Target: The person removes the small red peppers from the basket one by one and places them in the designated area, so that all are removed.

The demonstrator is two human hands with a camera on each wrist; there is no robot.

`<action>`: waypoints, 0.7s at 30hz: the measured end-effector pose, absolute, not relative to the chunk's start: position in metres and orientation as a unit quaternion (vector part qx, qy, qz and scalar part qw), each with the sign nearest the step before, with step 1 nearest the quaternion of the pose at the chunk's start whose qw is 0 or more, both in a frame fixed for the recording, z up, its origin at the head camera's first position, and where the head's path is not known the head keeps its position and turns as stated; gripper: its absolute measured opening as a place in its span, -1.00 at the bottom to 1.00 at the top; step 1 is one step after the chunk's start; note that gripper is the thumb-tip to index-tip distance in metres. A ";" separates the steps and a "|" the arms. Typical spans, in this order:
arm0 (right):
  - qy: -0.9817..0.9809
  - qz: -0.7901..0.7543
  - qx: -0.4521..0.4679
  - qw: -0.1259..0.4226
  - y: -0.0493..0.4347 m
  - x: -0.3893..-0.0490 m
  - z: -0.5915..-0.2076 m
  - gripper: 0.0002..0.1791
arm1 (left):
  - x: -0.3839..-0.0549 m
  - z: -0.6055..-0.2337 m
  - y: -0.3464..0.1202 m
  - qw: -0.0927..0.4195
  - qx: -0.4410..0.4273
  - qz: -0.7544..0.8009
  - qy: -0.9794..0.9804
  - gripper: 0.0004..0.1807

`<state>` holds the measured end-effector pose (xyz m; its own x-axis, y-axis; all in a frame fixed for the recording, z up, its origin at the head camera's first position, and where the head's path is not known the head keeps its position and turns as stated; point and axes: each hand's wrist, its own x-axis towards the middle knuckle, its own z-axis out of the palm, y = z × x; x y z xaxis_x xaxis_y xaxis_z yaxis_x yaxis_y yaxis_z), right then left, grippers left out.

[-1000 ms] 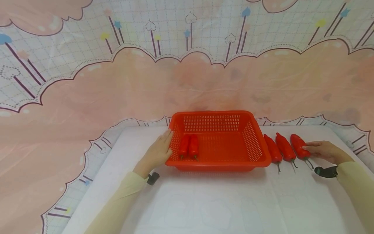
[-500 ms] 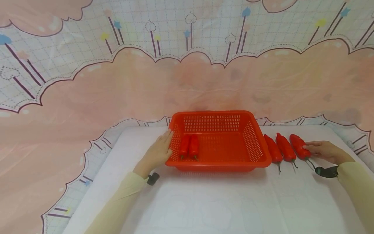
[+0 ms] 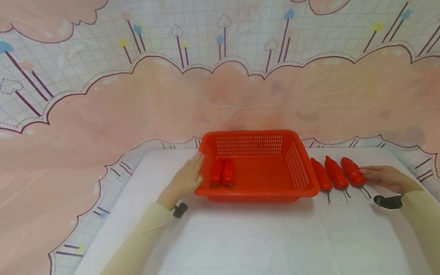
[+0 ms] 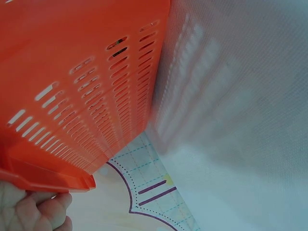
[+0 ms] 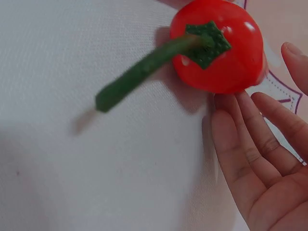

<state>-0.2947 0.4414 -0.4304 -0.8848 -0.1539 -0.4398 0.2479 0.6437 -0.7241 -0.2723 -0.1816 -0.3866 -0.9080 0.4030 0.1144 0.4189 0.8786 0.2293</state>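
text: none legible | labels/brands: none | numbers: none | signs: none

a white table (image 3: 240, 236) carries a red perforated basket (image 3: 254, 193) at its far middle; to the right, three red peppers (image 3: 335, 174) lie in a row directly on it (the leftmost just beside the basket).

Clock positions: from the centre of one red basket (image 3: 256, 193). I count two red peppers (image 3: 228, 172) inside at 9 o'clock and three loose red peppers (image 3: 336, 173) outside at 3 o'clock; total: five. I count one left hand (image 3: 183, 176) at 9, one right hand (image 3: 385, 177) at 3, and two black wrist units (image 3: 389, 202).
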 end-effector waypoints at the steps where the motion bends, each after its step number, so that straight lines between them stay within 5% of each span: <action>1: 0.872 -0.428 0.024 0.238 0.443 -0.295 -0.431 -0.16 | -0.272 -0.386 -0.181 0.032 -0.212 -0.126 -0.969 -0.26; 14: 0.846 -0.485 -0.006 0.220 0.456 -0.289 -0.427 -0.21 | -0.272 -0.386 -0.182 0.039 -0.219 -0.130 -0.966 -0.26; 17: 0.824 -0.529 -0.003 0.202 0.457 -0.289 -0.427 -0.41 | -0.272 -0.386 -0.182 0.041 -0.221 -0.128 -0.966 -0.26; 21: 0.839 -0.518 0.009 0.165 0.455 -0.288 -0.426 -0.32 | -0.272 -0.386 -0.182 0.042 -0.224 -0.126 -0.966 -0.26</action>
